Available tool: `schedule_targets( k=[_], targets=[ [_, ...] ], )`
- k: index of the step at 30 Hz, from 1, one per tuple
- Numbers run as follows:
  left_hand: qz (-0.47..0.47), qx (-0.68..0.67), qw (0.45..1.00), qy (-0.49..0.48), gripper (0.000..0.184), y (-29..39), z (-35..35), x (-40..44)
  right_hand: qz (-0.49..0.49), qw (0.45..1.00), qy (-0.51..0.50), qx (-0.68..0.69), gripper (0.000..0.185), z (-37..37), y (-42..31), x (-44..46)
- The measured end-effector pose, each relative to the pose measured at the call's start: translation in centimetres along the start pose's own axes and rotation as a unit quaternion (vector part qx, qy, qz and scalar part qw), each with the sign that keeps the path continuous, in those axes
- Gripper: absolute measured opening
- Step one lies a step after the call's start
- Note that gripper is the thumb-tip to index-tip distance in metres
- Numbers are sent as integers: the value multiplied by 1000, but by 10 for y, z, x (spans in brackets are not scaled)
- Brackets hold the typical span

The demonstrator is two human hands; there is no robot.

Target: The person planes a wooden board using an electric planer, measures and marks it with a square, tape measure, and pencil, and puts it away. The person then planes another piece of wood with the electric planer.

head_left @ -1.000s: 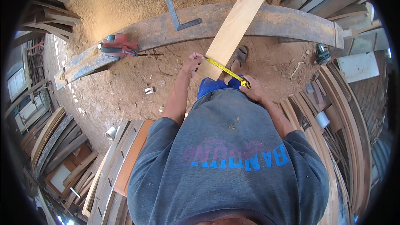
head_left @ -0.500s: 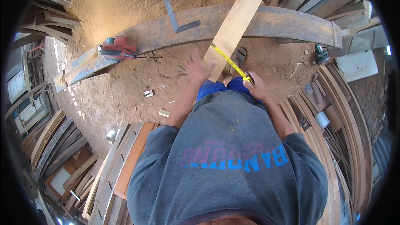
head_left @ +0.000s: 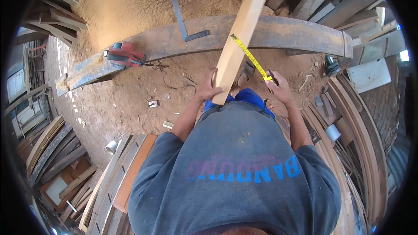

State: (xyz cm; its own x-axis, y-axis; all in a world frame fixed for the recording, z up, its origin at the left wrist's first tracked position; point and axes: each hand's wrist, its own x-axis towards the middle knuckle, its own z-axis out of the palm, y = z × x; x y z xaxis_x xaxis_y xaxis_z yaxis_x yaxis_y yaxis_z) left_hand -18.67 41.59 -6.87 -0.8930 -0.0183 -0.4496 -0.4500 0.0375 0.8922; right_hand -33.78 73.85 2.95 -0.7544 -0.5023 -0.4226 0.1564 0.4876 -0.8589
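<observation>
My left hand (head_left: 208, 89) is closed on the near end of a pale wooden plank (head_left: 237, 43), its thumb across the near face. The plank is tilted, showing a face and a narrower edge, and its far part passes over a long bench board. In my right hand (head_left: 281, 88) is a tape measure (head_left: 271, 79). Its extended yellow blade (head_left: 252, 58) runs up and left to the plank, the tip lying over its surface around mid-length.
A dark carpenter's square (head_left: 185, 30) and a red power tool (head_left: 125, 55) rest on the long bench board (head_left: 305, 34). Sawdust (head_left: 130, 0) is heaped behind it. A green power tool (head_left: 332, 66) sits at right. Stacked timber (head_left: 357, 117) flanks me on both sides.
My left hand has gone from open fingers beside the plank to gripping its near end. The plank has turned onto a tilt and come closer to me. The tape blade still reaches it.
</observation>
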Motion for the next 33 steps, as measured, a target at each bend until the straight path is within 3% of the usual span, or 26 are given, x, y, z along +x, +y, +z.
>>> schedule_targets(
  k=[2, 7, 10, 13, 14, 16, 20, 33],
  targets=[
    [-83, -315, 943, -74, 102, -5, 7, -24, -2, 999, -39, -2, 42, -7, -7, -6],
    [-113, -427, 896, -39, 89, -1, 11, -47, 14, 985, -160, -71, 46, -13, -19, -10],
    [-184, -541, 818, -70, 84, -35, -7, -50, 110, 970, -207, -62, 47, -7, -39, -11],
    [-132, -688, 714, -19, 83, -36, 1, -54, 139, 961, -231, -56, 47, -3, -39, -8],
    [-114, -725, 679, -2, 85, -32, 6, -53, 100, 965, -231, -72, 46, -2, -40, -7],
    [-90, -722, 669, -151, 90, 8, 8, -50, 24, 968, -228, -102, 45, -1, -42, -6],
    [-104, -747, 641, -139, 91, -8, 19, -45, -1, 962, -227, -154, 46, 4, -58, -6],
    [-128, -746, 645, -103, 97, -37, 10, -46, 23, 929, -238, -282, 49, 28, -104, 3]
  ],
)
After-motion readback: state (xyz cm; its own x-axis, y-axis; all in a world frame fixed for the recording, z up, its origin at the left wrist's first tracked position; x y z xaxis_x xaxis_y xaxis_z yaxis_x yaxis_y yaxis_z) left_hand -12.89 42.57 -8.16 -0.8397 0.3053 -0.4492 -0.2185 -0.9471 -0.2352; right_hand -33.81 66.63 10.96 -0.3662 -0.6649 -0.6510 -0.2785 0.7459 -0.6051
